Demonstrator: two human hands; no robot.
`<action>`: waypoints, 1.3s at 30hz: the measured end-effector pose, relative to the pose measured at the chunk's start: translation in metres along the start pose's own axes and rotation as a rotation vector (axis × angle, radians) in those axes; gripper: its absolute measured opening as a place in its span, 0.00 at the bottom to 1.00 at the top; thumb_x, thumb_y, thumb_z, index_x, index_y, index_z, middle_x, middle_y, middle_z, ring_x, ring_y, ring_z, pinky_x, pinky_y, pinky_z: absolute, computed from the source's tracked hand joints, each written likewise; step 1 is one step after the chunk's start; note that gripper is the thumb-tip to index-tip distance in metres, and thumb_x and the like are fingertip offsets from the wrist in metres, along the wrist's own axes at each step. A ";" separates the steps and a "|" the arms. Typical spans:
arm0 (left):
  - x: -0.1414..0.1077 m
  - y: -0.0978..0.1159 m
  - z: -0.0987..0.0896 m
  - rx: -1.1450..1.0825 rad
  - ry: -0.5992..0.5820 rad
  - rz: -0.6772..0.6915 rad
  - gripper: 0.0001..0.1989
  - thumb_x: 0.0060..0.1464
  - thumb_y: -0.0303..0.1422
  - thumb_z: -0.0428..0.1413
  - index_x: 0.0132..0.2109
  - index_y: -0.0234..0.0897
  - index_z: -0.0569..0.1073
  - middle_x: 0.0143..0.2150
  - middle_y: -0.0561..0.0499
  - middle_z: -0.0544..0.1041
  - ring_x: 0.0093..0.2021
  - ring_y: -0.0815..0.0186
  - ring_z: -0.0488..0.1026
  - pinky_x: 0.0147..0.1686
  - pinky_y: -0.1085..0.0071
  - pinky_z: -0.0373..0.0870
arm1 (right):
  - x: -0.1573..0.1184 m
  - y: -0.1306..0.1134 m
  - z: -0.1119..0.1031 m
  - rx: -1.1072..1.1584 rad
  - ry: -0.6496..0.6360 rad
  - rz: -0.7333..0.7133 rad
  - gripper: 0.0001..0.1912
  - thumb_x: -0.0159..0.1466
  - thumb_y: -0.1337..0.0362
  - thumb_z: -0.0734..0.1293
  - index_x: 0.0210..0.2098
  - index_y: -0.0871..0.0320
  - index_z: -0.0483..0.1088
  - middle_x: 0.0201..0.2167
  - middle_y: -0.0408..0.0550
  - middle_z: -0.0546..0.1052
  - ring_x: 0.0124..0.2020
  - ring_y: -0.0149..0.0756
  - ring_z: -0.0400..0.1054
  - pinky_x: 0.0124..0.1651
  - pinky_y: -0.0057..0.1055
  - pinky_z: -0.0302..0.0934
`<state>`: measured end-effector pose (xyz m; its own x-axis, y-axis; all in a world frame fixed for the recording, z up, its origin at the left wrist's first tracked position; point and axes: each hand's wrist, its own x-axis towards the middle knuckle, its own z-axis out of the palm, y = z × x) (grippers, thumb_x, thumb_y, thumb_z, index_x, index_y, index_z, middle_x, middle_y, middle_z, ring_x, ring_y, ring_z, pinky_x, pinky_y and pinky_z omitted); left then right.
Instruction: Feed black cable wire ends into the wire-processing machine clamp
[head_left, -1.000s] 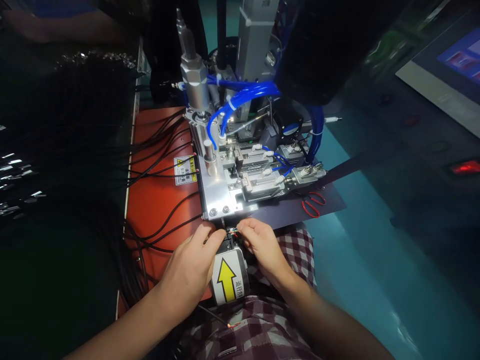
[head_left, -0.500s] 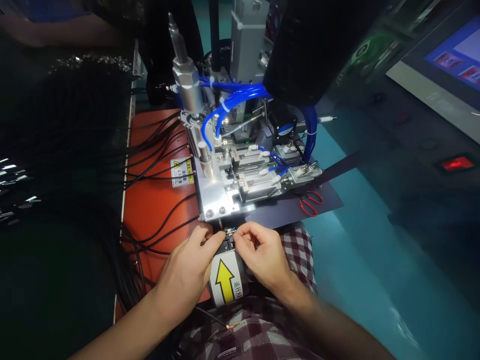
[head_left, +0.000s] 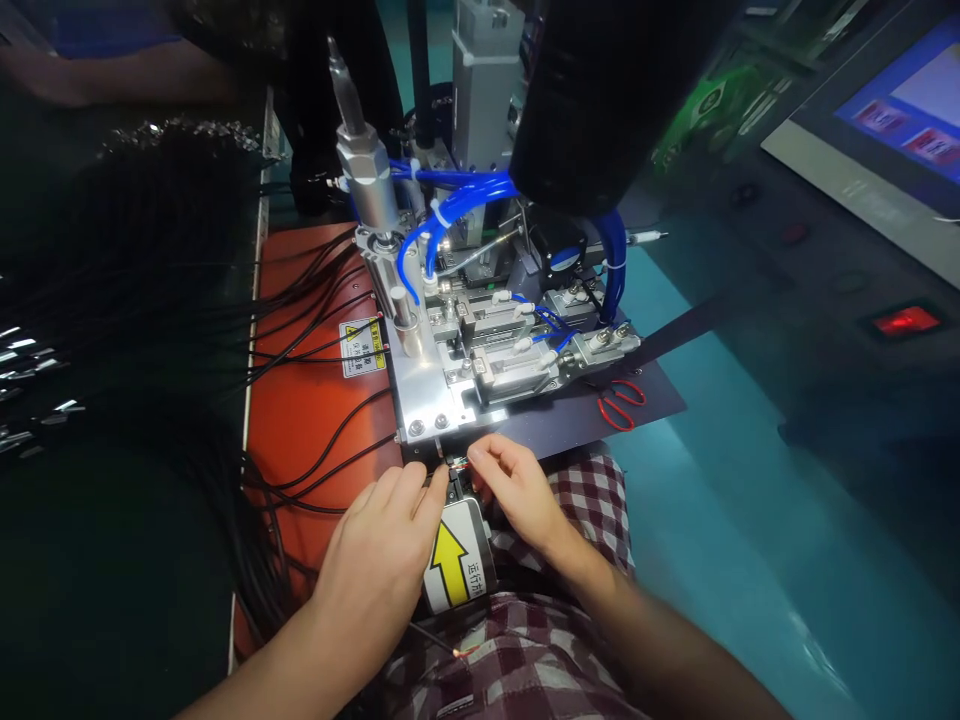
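Observation:
Thin coloured wires stretch between my two hands, just in front of the machine's metal plate. My left hand is closed, back upward, with thumb and forefinger at the left end of the wires; the cable they belong to is mostly hidden under it. From the right, my right hand pinches the wire tips between thumb and forefinger. Directly below the wires is a small black fixture. Closer to me, a rounded cover with a yellow arrow label is partly behind my left hand.
A bench machine with blue air tubes stands ahead. Black cables cross the orange mat on the left. Red-handled scissors lie at right. Another cable end with bare wires rests over the checkered cloth.
My left hand has turned more palm-down and shifted slightly right, covering part of the arrow label. My right hand stays beside the wires, its fingers slightly higher. The view has moved a little.

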<state>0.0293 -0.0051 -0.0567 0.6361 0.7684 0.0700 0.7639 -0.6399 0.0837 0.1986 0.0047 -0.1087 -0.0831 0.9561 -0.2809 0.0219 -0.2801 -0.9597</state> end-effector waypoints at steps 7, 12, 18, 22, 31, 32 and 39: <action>-0.001 -0.006 0.005 -0.132 -0.020 -0.034 0.18 0.54 0.21 0.47 0.52 0.27 0.69 0.37 0.43 0.67 0.33 0.59 0.64 0.30 0.63 0.70 | 0.001 0.004 0.008 0.046 0.013 -0.048 0.11 0.64 0.59 0.61 0.27 0.57 0.61 0.20 0.36 0.59 0.20 0.26 0.51 0.22 0.25 0.47; -0.001 -0.009 0.005 -0.237 0.087 -0.007 0.18 0.54 0.18 0.46 0.51 0.27 0.69 0.38 0.42 0.68 0.35 0.60 0.65 0.33 0.64 0.70 | 0.000 0.002 0.006 -0.052 0.028 -0.118 0.11 0.65 0.59 0.60 0.27 0.57 0.61 0.21 0.37 0.59 0.22 0.27 0.51 0.25 0.26 0.49; 0.001 -0.010 0.006 -0.258 0.072 0.006 0.19 0.53 0.18 0.46 0.52 0.26 0.69 0.39 0.42 0.68 0.36 0.59 0.65 0.33 0.63 0.71 | 0.002 -0.001 0.006 0.038 0.020 -0.041 0.13 0.63 0.57 0.61 0.26 0.57 0.60 0.19 0.36 0.59 0.20 0.26 0.51 0.23 0.26 0.48; 0.001 -0.009 0.005 -0.249 0.063 -0.008 0.17 0.55 0.20 0.46 0.51 0.27 0.69 0.38 0.42 0.68 0.36 0.59 0.66 0.33 0.63 0.71 | 0.002 0.001 0.008 0.223 -0.058 0.072 0.15 0.61 0.53 0.62 0.26 0.58 0.60 0.17 0.35 0.60 0.17 0.25 0.52 0.22 0.26 0.47; 0.002 -0.010 0.005 -0.285 0.077 -0.029 0.17 0.57 0.22 0.44 0.51 0.29 0.69 0.38 0.43 0.68 0.37 0.60 0.67 0.35 0.64 0.71 | 0.001 -0.001 0.013 0.252 0.007 0.035 0.16 0.60 0.53 0.64 0.25 0.57 0.60 0.18 0.36 0.61 0.18 0.26 0.53 0.22 0.26 0.49; 0.002 -0.010 0.005 -0.282 0.073 -0.027 0.17 0.57 0.22 0.44 0.51 0.29 0.70 0.38 0.43 0.68 0.37 0.59 0.67 0.35 0.63 0.71 | 0.002 -0.001 0.013 0.260 0.001 0.033 0.16 0.60 0.53 0.64 0.25 0.57 0.60 0.18 0.36 0.61 0.18 0.26 0.53 0.22 0.26 0.49; 0.005 -0.010 0.003 -0.240 0.004 -0.052 0.17 0.56 0.22 0.45 0.51 0.31 0.69 0.38 0.43 0.69 0.36 0.58 0.68 0.33 0.61 0.72 | 0.005 0.002 0.010 0.310 -0.074 0.042 0.15 0.60 0.53 0.64 0.26 0.58 0.60 0.18 0.35 0.61 0.18 0.25 0.53 0.23 0.26 0.48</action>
<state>0.0255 0.0051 -0.0597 0.5956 0.8008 0.0634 0.7475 -0.5814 0.3214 0.1887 0.0082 -0.1120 -0.1610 0.9375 -0.3083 -0.2765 -0.3428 -0.8978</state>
